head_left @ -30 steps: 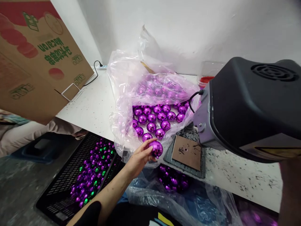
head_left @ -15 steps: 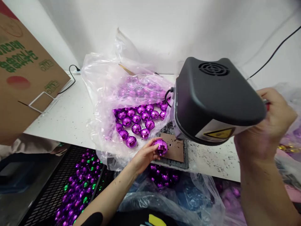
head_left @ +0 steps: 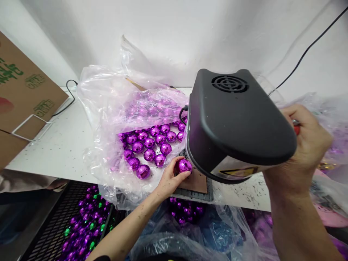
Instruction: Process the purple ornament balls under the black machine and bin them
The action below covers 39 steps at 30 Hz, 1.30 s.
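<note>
A shiny purple faceted ball ornament (head_left: 185, 165) is pinched between the thumb and fingers of my left hand (head_left: 172, 178). It sits over the brown square plate (head_left: 196, 182) on a dark base, close to the lower edge of a black machine head (head_left: 236, 116) with a round vent and a warning label. My right hand (head_left: 307, 141) is wrapped round a handle on the machine's right side; a bit of red and metal shows there, but most of the handle is hidden. Left of the plate lie several more purple ornaments (head_left: 149, 143), partly under clear plastic.
A crumpled plastic bag (head_left: 95, 119) covers the back of the white table (head_left: 73, 145). At left stand a cardboard box (head_left: 24, 94) and, lower down, a black crate (head_left: 51, 224) of purple and green ornaments. A plastic-lined container (head_left: 163, 239) with purple ornaments is below the table edge.
My left hand has turned the ornament; its pointed tip no longer faces me and my thumb now lies along its near side. The whole view has shifted, moving things slightly left.
</note>
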### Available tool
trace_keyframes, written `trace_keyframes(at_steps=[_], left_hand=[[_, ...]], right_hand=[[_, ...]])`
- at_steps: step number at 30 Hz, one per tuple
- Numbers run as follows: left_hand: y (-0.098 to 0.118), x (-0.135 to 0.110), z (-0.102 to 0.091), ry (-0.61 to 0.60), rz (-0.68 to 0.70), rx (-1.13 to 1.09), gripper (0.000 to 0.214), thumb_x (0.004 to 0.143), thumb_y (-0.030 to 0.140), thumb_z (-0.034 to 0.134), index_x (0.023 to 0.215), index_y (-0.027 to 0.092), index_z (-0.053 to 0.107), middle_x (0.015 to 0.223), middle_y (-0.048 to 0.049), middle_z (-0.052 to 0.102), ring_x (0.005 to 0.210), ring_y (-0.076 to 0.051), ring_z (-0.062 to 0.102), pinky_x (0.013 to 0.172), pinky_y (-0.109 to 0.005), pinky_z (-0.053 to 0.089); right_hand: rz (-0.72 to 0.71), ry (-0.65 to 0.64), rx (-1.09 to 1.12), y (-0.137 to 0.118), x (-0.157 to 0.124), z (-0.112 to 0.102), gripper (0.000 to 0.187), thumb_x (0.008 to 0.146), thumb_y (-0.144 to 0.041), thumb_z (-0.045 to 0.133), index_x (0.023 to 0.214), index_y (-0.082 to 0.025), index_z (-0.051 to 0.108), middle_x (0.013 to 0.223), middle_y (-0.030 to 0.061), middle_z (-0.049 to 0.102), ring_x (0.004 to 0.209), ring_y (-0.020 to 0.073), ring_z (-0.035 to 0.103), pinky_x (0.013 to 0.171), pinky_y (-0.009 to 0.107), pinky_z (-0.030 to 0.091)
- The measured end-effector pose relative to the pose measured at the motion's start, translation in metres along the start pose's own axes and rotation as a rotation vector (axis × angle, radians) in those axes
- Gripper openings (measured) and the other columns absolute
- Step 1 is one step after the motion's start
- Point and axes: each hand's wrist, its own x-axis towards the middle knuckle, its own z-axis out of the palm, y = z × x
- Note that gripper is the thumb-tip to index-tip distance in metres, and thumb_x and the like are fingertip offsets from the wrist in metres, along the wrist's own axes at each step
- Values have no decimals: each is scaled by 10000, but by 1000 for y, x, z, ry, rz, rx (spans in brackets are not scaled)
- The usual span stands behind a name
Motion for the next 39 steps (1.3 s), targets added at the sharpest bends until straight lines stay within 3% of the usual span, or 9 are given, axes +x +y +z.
trace_keyframes(at_steps=[6,15,20,24,29,34,37,39], left_hand=[[-16,0,8,22,256,391,558,899,406,758,1393,208,591,1382,-133,684,1298,-334,628,1145,-535,480],[-22,-4,20,-18,452,552,504,956,242,653,1444,218,530,1418,-134,636,1334,-313,583,1149,-520,472],[-21,-4,20,-88,397,571,457,968,339,643,1405,226,569,1333,-123,677,1257,-322,609,1132,-523,462],[-19,-4,23,-27,285,469,424,958,476,670,1306,236,639,1242,-118,694,1202,-332,606,1115,-511,455],[-10,-2,27,-12,206,415,315,928,508,681,1132,273,728,1132,-93,720,1175,-349,594,1169,-531,385],[-4,-2,27,-20,216,401,332,921,527,670,1144,291,737,1132,-92,731,1218,-354,580,1192,-525,371],[-1,-2,27,-31,224,415,336,923,500,667,1172,283,731,1154,-103,730,1226,-356,588,1211,-542,353],[0,-2,27,-37,229,436,362,923,475,661,1210,261,714,1194,-114,722,1223,-356,596,1233,-566,320]], right_hand=[[-11,7,-3,-2,0,0,496,951,-544,569,736,-98,547,646,-9,352,628,16,315,573,165,220],[-2,7,2,-2,-1,-1,495,953,-562,575,764,-105,564,666,-7,377,640,16,341,588,164,244],[35,20,16,-4,0,1,518,911,-594,582,728,-110,559,654,-1,350,639,25,328,577,157,237],[23,28,13,-3,3,1,488,898,-555,595,715,-103,573,646,3,377,636,23,342,574,152,243],[-37,22,-8,-4,-1,-1,463,952,-516,602,749,-101,590,662,2,422,646,20,374,574,151,262],[-282,94,-160,-7,-29,-11,329,1056,-341,501,845,-110,602,720,-13,506,639,-18,399,590,132,308],[-362,106,-176,-3,-53,-22,288,1017,-344,572,858,-110,628,768,8,597,648,6,479,601,165,377],[-377,74,-129,3,-68,-30,292,973,-363,623,820,-115,642,690,20,573,585,36,453,556,214,368]])
